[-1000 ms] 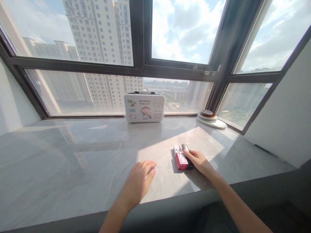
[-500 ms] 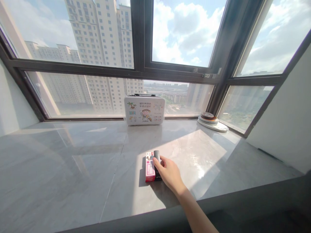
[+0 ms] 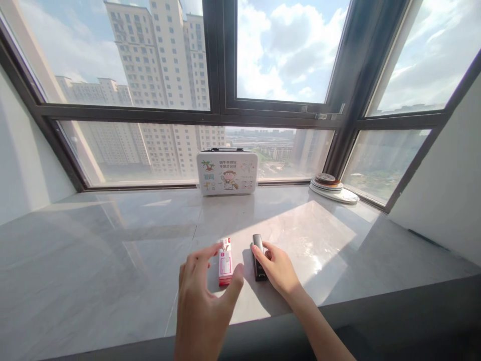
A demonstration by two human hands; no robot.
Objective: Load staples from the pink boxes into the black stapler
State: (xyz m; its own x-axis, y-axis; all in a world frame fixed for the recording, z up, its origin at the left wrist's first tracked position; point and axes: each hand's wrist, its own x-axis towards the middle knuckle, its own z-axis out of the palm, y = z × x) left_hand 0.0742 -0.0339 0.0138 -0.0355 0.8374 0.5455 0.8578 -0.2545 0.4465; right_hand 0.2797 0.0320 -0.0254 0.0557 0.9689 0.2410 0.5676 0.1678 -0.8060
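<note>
My right hand grips a black stapler, thumb on its near left side and fingers around the right. The stapler is at the sill's surface; whether it rests there I cannot tell. To its left, a small white and red box lies on the sill, apart from the stapler. My left hand hovers on the near side of the box, thumb and fingers spread to either side. Its index fingertip is close to the box's left edge; contact cannot be made out.
A white case with cartoon prints stands against the window. Several stacked plates or lids lie in the right corner. The grey marble sill has its front edge just below my hands, and a white wall bounds it on the right.
My right hand has moved the stapler to the right, away from the box it stood against. My left hand has come into view beside the box with its fingers apart.
</note>
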